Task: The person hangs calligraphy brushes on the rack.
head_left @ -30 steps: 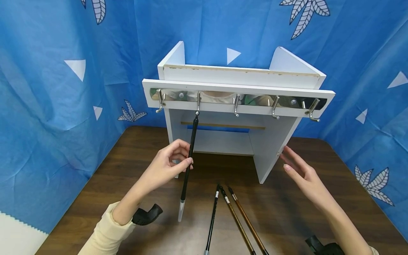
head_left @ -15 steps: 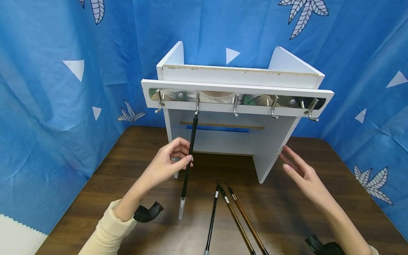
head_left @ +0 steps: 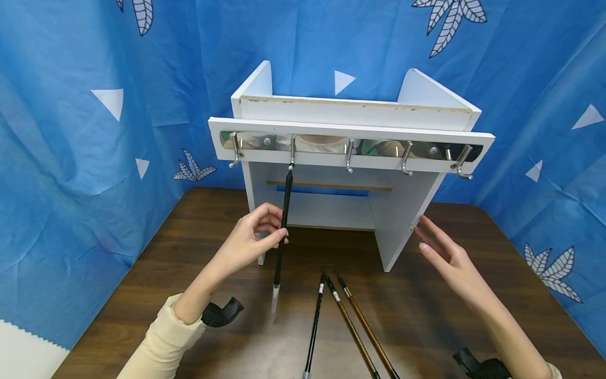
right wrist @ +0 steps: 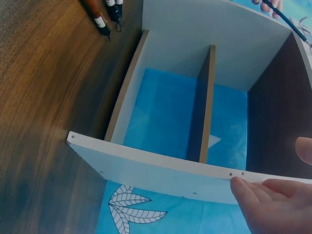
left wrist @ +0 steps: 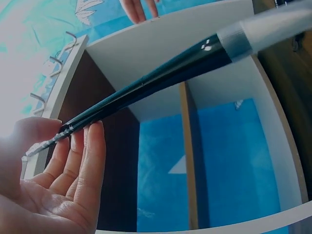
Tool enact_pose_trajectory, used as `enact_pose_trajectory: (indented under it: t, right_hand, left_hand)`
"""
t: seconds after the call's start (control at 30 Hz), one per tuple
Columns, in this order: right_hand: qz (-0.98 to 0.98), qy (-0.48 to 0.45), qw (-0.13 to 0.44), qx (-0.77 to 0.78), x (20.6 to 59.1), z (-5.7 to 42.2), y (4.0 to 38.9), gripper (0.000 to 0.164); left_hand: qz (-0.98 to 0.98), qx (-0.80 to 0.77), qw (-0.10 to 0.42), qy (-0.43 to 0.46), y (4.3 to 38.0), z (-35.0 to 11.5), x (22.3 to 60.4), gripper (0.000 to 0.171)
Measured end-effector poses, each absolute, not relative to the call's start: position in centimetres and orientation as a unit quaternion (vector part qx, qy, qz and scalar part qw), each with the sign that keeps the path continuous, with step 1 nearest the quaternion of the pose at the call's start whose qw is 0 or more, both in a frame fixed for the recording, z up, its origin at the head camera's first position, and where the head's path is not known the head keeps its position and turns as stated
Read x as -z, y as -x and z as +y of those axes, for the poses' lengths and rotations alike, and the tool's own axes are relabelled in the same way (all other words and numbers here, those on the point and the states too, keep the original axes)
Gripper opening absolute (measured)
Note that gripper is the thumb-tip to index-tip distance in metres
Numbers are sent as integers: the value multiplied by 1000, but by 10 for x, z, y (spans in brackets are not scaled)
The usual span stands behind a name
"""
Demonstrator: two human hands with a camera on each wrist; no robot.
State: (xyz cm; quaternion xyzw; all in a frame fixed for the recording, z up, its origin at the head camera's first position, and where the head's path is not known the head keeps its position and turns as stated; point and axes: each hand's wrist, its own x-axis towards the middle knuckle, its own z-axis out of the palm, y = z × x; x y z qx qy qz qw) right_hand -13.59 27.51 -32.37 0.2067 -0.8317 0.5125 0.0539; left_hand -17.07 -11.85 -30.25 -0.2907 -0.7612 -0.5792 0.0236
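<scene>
My left hand (head_left: pixel 248 239) pinches a black-handled calligraphy brush (head_left: pixel 287 195) between thumb and fingers. The brush hangs slightly tilted, its pale bristle tip (head_left: pixel 275 297) downward. Its upper end meets the foot of the second metal hook (head_left: pixel 293 150) from the left; whether a loop is caught there is too small to tell. In the left wrist view, the brush handle (left wrist: pixel 161 85) slants up past the fingers. My right hand (head_left: pixel 452 266) has its fingers extended at the right side panel of the white hook rack (head_left: pixel 402 210). In the right wrist view, a fingertip (right wrist: pixel 237 183) touches that panel's edge.
A black brush (head_left: pixel 314 326) and two brown-handled brushes (head_left: pixel 352 326) (head_left: pixel 371 331) lie on the wooden table (head_left: pixel 213 210) in front of the rack. Other hooks (head_left: pixel 349 156) line the rack's front rail. A blue patterned curtain (head_left: pixel 156 105) surrounds the table.
The brush's lower tip has swung slightly up and to the right, and my left hand has risen a little. My right hand stays at the side panel.
</scene>
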Motion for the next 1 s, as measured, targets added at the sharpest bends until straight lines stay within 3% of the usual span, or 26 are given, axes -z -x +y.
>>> enact_pose_trajectory:
  t: [1.0]
  right_hand:
    - [-834, -206, 60, -509, 325, 276, 137, 56]
  left_hand:
    - [-746, 593, 79, 294, 195, -113, 321, 18]
